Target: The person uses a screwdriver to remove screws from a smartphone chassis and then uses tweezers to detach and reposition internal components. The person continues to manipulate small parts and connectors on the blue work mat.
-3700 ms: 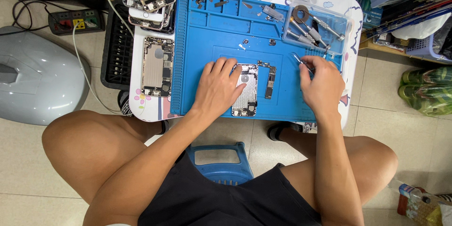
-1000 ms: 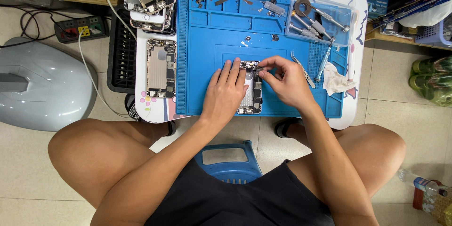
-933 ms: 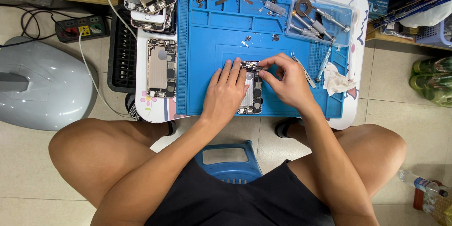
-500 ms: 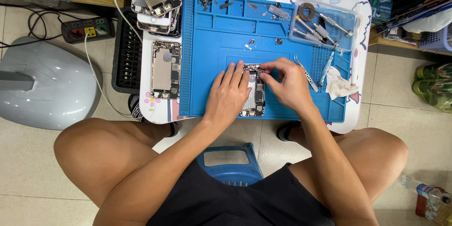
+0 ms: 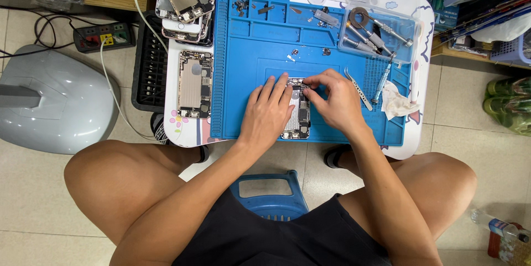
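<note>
both of our hands sit on the opened phone [image 5: 297, 115] in the middle of the blue work mat [image 5: 249, 55]. our left hand [image 5: 266, 114] lies flat with its fingers spread and pointing away from us, pressing down on the phone's left side and covering much of it. our right hand [image 5: 336, 101] curls in from the right, thumb and forefinger pinched together at the phone's top edge; whatever sits between the fingertips is too small for us to tell. the phone lies face-open, its long axis running from near us to far from us, bottom end just short of the mat's near edge, top end pointing toward the mat's parts compartments. we see tweezers [image 5: 357, 89] lying on the mat just beside our right hand, a crumpled white tissue [image 5: 395, 102] further right, and a clear tray of tools [image 5: 381, 31] beyond them. another opened phone [image 5: 194, 84] rests off the mat to the left, lying parallel to ours.
</note>
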